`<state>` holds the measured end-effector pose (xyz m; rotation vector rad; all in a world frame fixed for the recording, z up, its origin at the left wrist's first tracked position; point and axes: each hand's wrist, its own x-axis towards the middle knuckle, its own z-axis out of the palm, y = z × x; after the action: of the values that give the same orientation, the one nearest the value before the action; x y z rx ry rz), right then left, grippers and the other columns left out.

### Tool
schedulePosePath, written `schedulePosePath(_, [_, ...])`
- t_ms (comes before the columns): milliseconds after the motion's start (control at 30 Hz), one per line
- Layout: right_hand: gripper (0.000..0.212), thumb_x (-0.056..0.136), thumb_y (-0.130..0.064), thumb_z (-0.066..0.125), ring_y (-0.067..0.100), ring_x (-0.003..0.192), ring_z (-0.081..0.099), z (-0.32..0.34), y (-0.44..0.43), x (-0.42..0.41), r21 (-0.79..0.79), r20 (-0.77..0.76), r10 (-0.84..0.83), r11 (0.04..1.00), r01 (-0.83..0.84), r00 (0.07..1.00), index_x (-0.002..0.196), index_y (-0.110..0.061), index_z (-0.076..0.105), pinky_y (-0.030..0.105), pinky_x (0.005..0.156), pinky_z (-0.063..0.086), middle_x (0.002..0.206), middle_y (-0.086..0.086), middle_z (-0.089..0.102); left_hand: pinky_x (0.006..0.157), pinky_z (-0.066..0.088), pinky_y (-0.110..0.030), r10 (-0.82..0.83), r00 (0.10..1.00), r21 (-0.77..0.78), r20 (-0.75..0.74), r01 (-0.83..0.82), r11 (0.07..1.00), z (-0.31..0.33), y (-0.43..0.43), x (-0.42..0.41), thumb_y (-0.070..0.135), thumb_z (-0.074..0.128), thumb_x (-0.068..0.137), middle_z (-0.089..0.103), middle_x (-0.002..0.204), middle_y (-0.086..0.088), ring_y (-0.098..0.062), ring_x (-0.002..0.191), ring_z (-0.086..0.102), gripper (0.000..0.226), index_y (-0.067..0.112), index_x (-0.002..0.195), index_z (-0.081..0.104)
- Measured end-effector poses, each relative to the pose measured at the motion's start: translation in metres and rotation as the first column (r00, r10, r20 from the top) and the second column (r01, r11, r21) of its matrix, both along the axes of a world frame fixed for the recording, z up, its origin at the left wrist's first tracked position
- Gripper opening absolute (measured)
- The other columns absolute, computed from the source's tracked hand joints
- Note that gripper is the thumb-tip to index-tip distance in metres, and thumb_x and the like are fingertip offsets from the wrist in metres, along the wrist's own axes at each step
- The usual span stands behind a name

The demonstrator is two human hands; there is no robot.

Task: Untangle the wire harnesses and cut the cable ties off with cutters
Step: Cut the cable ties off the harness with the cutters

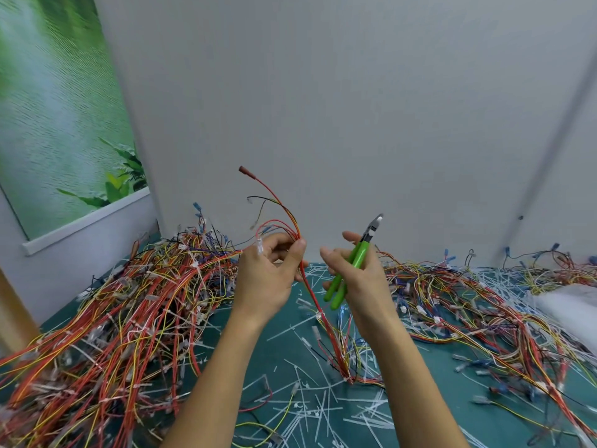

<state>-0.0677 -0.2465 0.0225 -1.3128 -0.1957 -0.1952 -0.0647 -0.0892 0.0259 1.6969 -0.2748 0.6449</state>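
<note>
Red-and-yellow wire harness [309,291] is pinched between thumb and fingers of your left hand [268,273]. Its ends fan out above that hand and its length trails below to the teal tabletop [284,347]. Just beside it, your right hand [358,279] is curled round green-handled cutters [359,256], tip pointing up. Tangled harness heaps [129,318] lie outside both hands, and white cut cable ties [323,402] are scattered beneath them.
</note>
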Motion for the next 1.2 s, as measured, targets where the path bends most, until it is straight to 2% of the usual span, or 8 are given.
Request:
schedulePosePath(200, [0.029,0.097,-0.010,0.068,0.014,0.076,0.071,-0.005,0.014,-0.002,0.023,0.131,-0.076,0.997,0.073,0.989,0.121,-0.022,0.058,0.032,0.068,0.060,0.083,-0.009,0.069,0.052,0.054,-0.022,-0.011,0.999,0.086,0.037,0.007,0.996,0.005,-0.015,-0.010,0.025,0.069,0.096,0.073,0.071,0.006,-0.011,0.052,0.069,0.009,0.020,0.090,0.072])
schedulePosePath(300, [0.029,0.098,-0.003,0.064,0.015,0.078,0.070,-0.003,0.011,-0.002,0.090,0.158,-0.090,0.993,0.077,0.983,0.122,-0.015,0.055,0.030,0.069,0.060,0.085,-0.006,0.067,0.053,0.056,-0.024,-0.026,0.999,0.085,0.042,0.022,0.996,0.004,-0.019,-0.011,0.023,0.069,0.097,0.073,0.071,0.005,-0.012,0.056,0.070,0.010,0.017,0.090,0.073])
schedulePosePath(400, [0.036,0.087,-0.011,0.075,0.015,0.083,0.072,0.001,0.005,-0.004,0.069,0.161,-0.009,0.998,-0.002,0.987,0.118,-0.018,0.058,0.042,0.077,0.064,0.089,-0.008,0.071,0.054,0.058,-0.027,-0.011,0.999,0.056,0.043,0.009,0.998,0.004,-0.021,-0.011,0.025,0.067,0.098,0.074,0.074,0.005,-0.013,0.061,0.072,0.010,0.019,0.092,0.074])
schedulePosePath(600, [0.024,0.095,-0.007,0.071,0.014,0.081,0.072,-0.002,0.005,-0.002,0.074,0.133,-0.072,0.995,0.062,0.989,0.112,-0.020,0.061,0.027,0.068,0.059,0.090,-0.003,0.070,0.053,0.055,-0.020,-0.016,0.999,0.090,0.052,0.011,0.996,0.004,-0.023,-0.014,0.026,0.069,0.097,0.074,0.072,0.009,-0.010,0.055,0.070,0.011,0.019,0.091,0.074])
schedulePosePath(667, [0.023,0.095,-0.005,0.069,0.016,0.086,0.072,-0.002,0.003,-0.001,0.091,0.116,-0.065,0.994,0.054,0.991,0.110,-0.021,0.061,0.030,0.070,0.060,0.090,-0.003,0.070,0.053,0.055,-0.020,-0.064,0.997,0.082,0.038,0.060,0.995,0.005,-0.021,-0.014,0.026,0.069,0.096,0.075,0.075,0.010,-0.012,0.053,0.069,0.010,0.020,0.090,0.074])
schedulePosePath(833, [0.024,0.095,0.000,0.066,0.020,0.079,0.070,0.003,-0.003,0.002,0.205,0.056,0.007,0.979,-0.018,0.998,0.112,-0.015,0.058,0.038,0.071,0.060,0.083,0.000,0.070,0.061,0.060,-0.033,-0.257,0.963,-0.144,-0.082,0.244,0.959,0.008,-0.019,-0.015,0.021,0.069,0.096,0.078,0.088,-0.001,-0.023,0.069,0.073,0.009,0.019,0.096,0.078])
schedulePosePath(1000, [0.027,0.093,0.003,0.064,0.022,0.078,0.068,0.007,-0.011,0.001,0.287,0.015,0.062,0.956,-0.064,0.998,0.113,-0.014,0.057,0.036,0.066,0.059,0.081,0.004,0.066,0.060,0.055,-0.027,-0.487,0.864,-0.380,-0.129,0.410,0.829,0.011,-0.015,-0.016,0.024,0.075,0.089,0.077,0.098,-0.011,-0.023,0.086,0.074,0.015,0.014,0.099,0.080])
schedulePosePath(1200, [0.028,0.094,0.003,0.061,0.023,0.076,0.069,0.008,-0.016,0.004,0.420,-0.038,0.203,0.892,-0.169,0.978,0.114,-0.014,0.054,0.037,0.064,0.059,0.085,0.007,0.062,0.071,0.059,-0.027,-0.636,0.756,-0.427,-0.155,0.530,0.733,0.009,-0.009,-0.014,0.011,0.074,0.082,0.074,0.113,-0.018,-0.022,0.096,0.072,0.028,0.006,0.109,0.075])
